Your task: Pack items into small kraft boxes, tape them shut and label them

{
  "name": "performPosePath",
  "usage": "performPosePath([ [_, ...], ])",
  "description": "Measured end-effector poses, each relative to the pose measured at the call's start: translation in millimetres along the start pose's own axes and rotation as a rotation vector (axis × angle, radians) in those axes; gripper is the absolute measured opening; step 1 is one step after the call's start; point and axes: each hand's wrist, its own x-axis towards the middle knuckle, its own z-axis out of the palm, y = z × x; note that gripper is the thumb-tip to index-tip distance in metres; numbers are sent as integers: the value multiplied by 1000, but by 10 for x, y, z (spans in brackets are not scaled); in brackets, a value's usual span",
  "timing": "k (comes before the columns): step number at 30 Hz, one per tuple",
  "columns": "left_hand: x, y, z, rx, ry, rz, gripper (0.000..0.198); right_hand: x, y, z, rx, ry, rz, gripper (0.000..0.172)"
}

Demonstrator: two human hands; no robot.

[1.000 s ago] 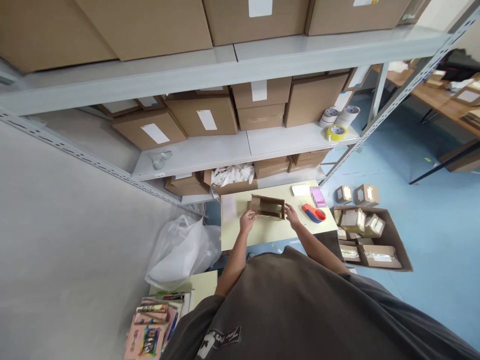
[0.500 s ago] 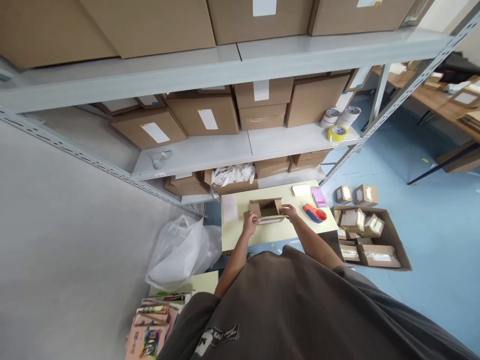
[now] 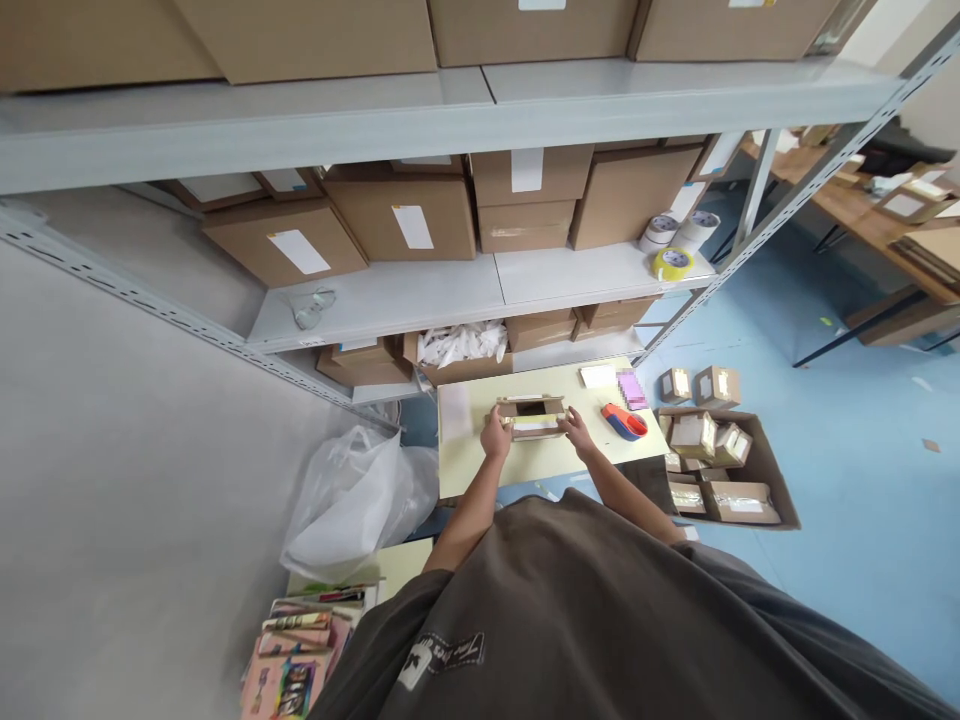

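- Open tan cardboard box [image 3: 531,418]: mid-table, a bit left of centre, on pale yellow table [image 3: 480,470], opening up
- L hand [image 3: 496,436]: fingers curled, gripping box's near left end
- R hand [image 3: 577,430]: fingers partly closed, holding box's right end; firmness hard to tell
- Orange-and-blue tape dispenser [image 3: 624,422]: just R of R hand, near table's R edge
- White paper slip [image 3: 598,376] + pink pad [image 3: 632,390]: by far R corner
- Pale paper sheet [image 3: 456,412]: at L edge
- Open cardboard carton [image 3: 765,450] w/ small taped boxes: on blue floor [image 3: 840,400], past R edge
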Motion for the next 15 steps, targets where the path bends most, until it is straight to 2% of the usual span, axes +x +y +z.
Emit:
performPosePath([
  [3, 65, 43, -32, 30, 5, 63, 87, -6, 20, 39, -101, -2, -73, 112],
  [5, 103, 34, -43, 59, -21, 103, 87, 31, -3, 48, -236, 13, -108, 113],
  [7, 130, -3, -37, 91, -63, 133, 77, 79, -35, 48, -384, 15, -143, 107],
  [11, 156, -97, 5, 89, -119, 142, 54, 153, -59, 66, -622, -32, -195, 81],
  [15, 214, -135, 19, 45, -119, 181, 55, 193, -44, 112, -732, -68, -209, 75],
])
